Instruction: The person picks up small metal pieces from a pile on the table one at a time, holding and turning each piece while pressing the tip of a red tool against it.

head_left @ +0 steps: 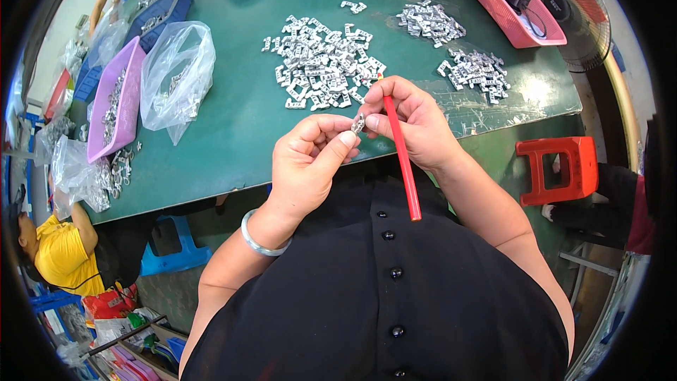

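Note:
Between thumb and fingers, my left hand [310, 159] pinches a small silvery metal part [358, 124] just above the table's near edge. My right hand [412, 121] is closed round a slim red pencil-like stick [403, 162], whose long end points down toward my body and whose yellowish tip shows above the fingers. The right thumb and fingertips also meet the metal part. Just beyond my hands spreads a big pile of similar metal parts [321, 63]. To the right lie two smaller piles, a far one [430, 22] and a nearer one [478, 74].
On the green table [233, 92], a clear plastic bag [180, 77] and a pink basket [116, 102] stand at left. A red basket [511, 3] holds a black device at right, near a fan [570, 10]. A red stool [560, 169] and people are nearby.

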### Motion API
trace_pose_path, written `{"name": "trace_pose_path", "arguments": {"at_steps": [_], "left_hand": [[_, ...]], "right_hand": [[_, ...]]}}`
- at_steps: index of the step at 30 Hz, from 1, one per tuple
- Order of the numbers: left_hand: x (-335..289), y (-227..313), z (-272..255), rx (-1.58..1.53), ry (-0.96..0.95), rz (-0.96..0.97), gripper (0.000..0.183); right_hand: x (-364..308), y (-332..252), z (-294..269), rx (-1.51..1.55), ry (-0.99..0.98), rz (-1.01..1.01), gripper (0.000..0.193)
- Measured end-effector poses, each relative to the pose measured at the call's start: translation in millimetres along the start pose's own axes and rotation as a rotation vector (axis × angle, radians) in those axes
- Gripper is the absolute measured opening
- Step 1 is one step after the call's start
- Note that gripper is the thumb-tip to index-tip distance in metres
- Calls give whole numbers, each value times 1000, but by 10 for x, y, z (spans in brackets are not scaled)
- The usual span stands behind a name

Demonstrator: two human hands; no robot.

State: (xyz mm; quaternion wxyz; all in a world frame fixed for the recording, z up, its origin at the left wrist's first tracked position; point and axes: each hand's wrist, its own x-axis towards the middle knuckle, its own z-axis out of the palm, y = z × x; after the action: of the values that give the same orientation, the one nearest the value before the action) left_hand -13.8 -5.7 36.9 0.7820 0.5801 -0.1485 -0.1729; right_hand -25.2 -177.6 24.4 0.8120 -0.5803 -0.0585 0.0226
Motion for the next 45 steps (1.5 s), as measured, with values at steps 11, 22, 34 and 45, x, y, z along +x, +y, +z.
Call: {"name": "trace_pose_path", "arguments": {"at_steps": [11, 22, 34, 45], "left_hand": [[-20, -58, -17, 120, -48, 67, 15], [29, -108, -81, 49, 60, 2, 15], [85, -185, -99, -138, 13, -86, 16], [85, -174, -99, -180, -23, -173, 17]], "right_hand": [[1, 23, -14, 15, -33, -12, 19], [-38, -56, 36, -70, 4, -132, 22], [-80, -66, 177, -284, -31, -250, 22], [-65, -41, 134, -295, -11, -227, 23]]}}
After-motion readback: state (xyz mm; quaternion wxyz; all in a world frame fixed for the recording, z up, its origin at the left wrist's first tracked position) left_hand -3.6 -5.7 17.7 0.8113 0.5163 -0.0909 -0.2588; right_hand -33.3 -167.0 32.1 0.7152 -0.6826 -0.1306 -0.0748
